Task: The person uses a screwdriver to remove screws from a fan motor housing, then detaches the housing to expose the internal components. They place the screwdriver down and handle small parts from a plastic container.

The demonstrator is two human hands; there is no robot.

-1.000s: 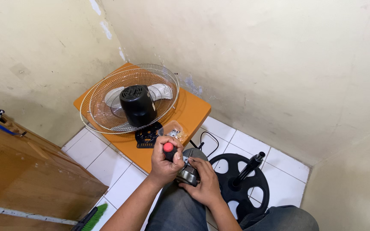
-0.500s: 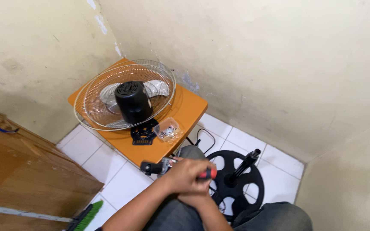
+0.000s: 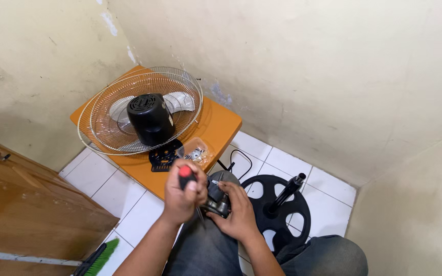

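1. The left hand (image 3: 182, 193) is closed in a fist around a screwdriver (image 3: 186, 176) with a red and black handle. The handle top stands out above the thumb, and the shaft runs down toward the part below, its tip hidden behind the fingers.

2. The right hand (image 3: 239, 212) is clamped on a small dark fan part (image 3: 217, 199) with grey metal showing. It holds the part from the right side and beneath, over the person's lap.

3. The two hands touch at the part, which lies between them, just right of and below the left fist.

4. The part looks rigid and fairly light, moulded plastic with metal inside. It is best gripped around its body, as the right hand does. The screwdriver handle looks stiff and slightly grippy and suits a full fist.

5. Just beyond the hands, on the near edge of the orange desk (image 3: 221, 125), lies a clear bag of small hardware (image 3: 196, 152), beside a flat black perforated plate (image 3: 163, 156).

6. Farther back on the desk rests a wire fan guard (image 3: 103, 138), with the black motor housing (image 3: 150, 118) standing in its middle.

7. On the tiled floor to the right sits a round black fan base (image 3: 282, 214) with a short upright pole, and a black cable runs near it.

8. A green-bristled brush (image 3: 103, 254) lies at lower left, by a wooden cabinet (image 3: 21, 204).
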